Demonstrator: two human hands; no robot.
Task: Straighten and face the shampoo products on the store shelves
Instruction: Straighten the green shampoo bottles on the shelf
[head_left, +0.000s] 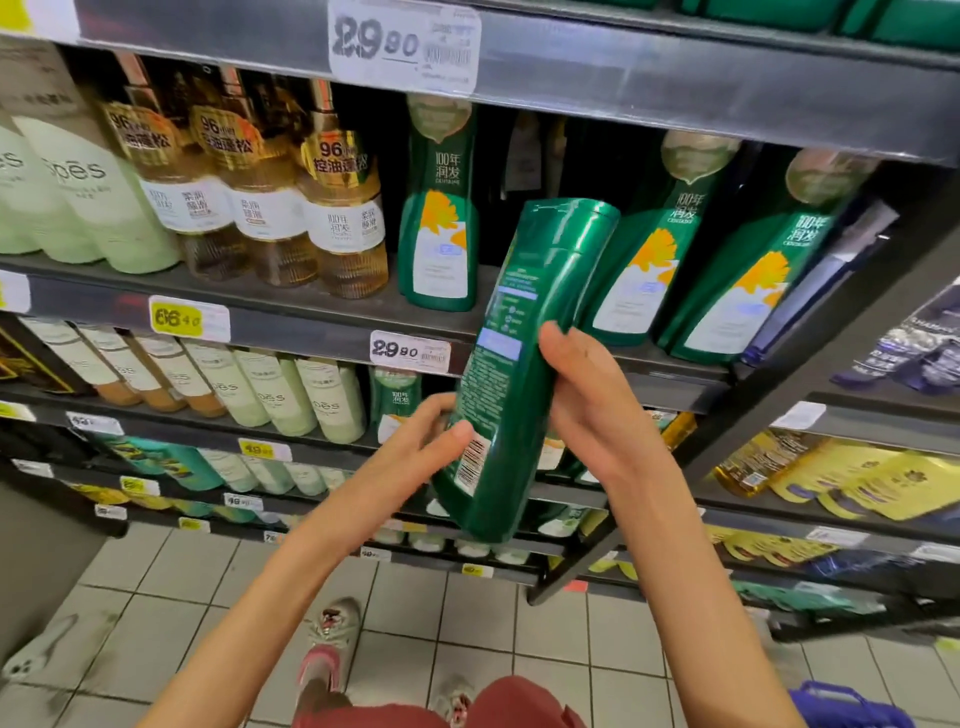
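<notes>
Before the shelf (311, 306), left hand (431, 431) and right hand (587, 400) grip the bottle (524, 332) between them.

Shelf (322, 304) holds amber bottles (343, 218) and green bottles (439, 218)

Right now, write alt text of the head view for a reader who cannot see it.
The left hand and right hand hold a green shampoo bottle tilted before a shelf, its back label and barcode toward the camera. On that shelf, matching green bottles stand front labels out, beside amber bottles.
</notes>
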